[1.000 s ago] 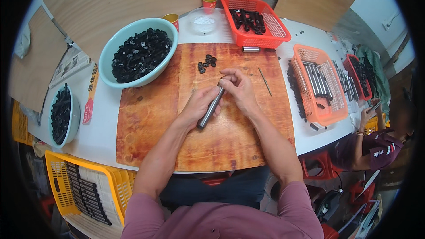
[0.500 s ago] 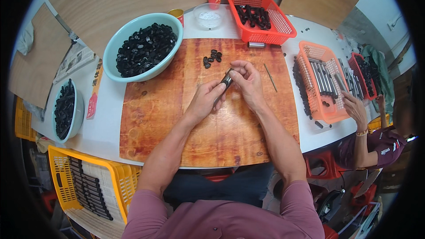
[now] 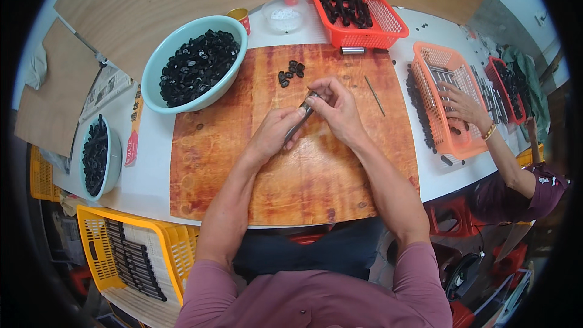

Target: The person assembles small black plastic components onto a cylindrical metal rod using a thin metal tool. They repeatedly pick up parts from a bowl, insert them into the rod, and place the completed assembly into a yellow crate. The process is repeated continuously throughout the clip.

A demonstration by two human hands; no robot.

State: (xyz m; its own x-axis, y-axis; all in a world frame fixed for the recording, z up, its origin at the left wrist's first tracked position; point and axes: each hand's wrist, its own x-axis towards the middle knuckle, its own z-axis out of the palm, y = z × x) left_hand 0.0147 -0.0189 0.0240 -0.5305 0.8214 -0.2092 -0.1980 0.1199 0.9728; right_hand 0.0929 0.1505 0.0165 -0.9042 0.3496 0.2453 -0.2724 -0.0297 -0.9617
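Above the wooden board point(image 3: 212, 176), my left hand point(image 3: 273, 132) is wrapped round a short dark metal tube point(image 3: 296, 127), tilted with its far end to the right. At that far end my right hand point(image 3: 336, 111) is closed, thumb and fingers pressing on it. Whether a small part sits at the tube's tip is hidden by my fingers. A few small black oval rubber pieces point(image 3: 291, 73) lie on the board beyond my hands. To the right of my right hand rests a thin metal rod point(image 3: 375, 95).
A large pale-blue bowl point(image 3: 233, 77) of black pieces stands at left, a smaller bowl point(image 3: 113, 164) farther left. At the back is a red basket point(image 3: 388, 27). On the right, a co-worker's hand point(image 3: 464, 108) reaches into an orange basket point(image 3: 446, 149). A yellow crate point(image 3: 182, 249) holds tubes.
My hands still hold the tube, with small finger shifts at its far end. The co-worker's hand has moved from the orange basket's edge into it. The view has shifted slightly.
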